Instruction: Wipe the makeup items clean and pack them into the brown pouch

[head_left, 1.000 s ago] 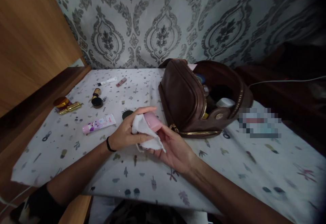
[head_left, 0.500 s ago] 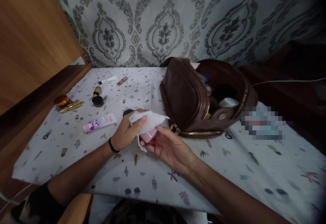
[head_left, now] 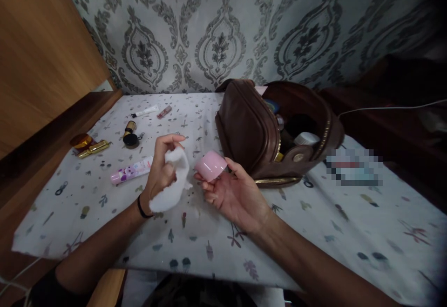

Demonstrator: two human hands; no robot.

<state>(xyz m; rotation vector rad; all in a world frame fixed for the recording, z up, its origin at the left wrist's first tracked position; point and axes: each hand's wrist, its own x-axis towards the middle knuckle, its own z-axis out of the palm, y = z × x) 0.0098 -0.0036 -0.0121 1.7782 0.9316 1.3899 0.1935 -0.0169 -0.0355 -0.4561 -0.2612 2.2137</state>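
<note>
A white wipe (head_left: 176, 183) hangs crumpled from my left hand (head_left: 161, 170), held between the thumb and fingers. To its right, my right hand (head_left: 240, 195) has its palm turned up and grips a small glossy pink jar (head_left: 211, 165) at the fingertips. A narrow gap separates wipe and jar, both above the table. Behind my left wrist lies a pink-and-white tube (head_left: 131, 172) with a purple print, its right end hidden by the hand. An unzipped brown leather bag (head_left: 247, 135) stands just beyond my right hand, with a white-lidded item (head_left: 307, 138) inside.
On the patterned tablecloth (head_left: 209, 251), several cosmetics lie at the left: a black-capped pot (head_left: 131, 140), a gold tube (head_left: 93, 149), an amber round container (head_left: 81, 141), a slim white tube (head_left: 145, 111) and a small pinkish tube (head_left: 164, 112). A blurred-out item (head_left: 354, 167) lies right of the bag.
My hands have moved apart. The wipe has come away from the pink jar with my left hand, leaving the jar in my right hand and more fully visible.
</note>
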